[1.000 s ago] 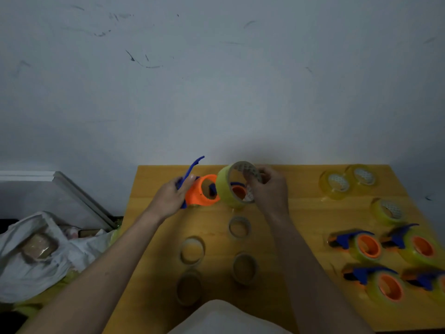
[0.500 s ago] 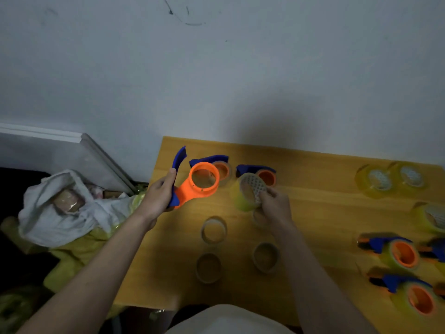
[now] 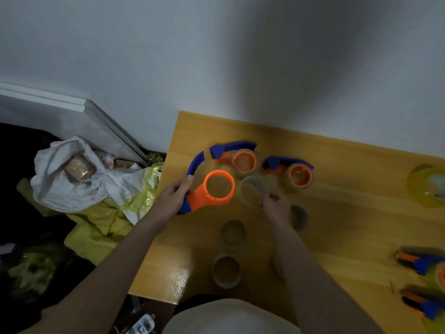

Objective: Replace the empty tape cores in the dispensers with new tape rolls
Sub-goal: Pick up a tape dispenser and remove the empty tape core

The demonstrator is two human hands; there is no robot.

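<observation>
Left hand (image 3: 172, 201) grips empty dispenser (image 3: 212, 190); right hand (image 3: 277, 207) holds tape roll (image 3: 254, 191).

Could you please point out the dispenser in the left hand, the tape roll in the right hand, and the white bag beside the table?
Dispenser (image 3: 218, 186): head view, on its orange hub ring.
Tape roll (image 3: 254, 192): head view, on its facing side.
White bag (image 3: 62, 186): head view, on its crumpled front.

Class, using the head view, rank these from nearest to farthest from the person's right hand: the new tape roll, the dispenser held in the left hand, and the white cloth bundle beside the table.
1. New tape roll: held in the right hand itself, above the table centre.
2. Held dispenser: just left of the roll, gripped by the left hand.
3. White cloth bundle: off the table, far left.
</observation>
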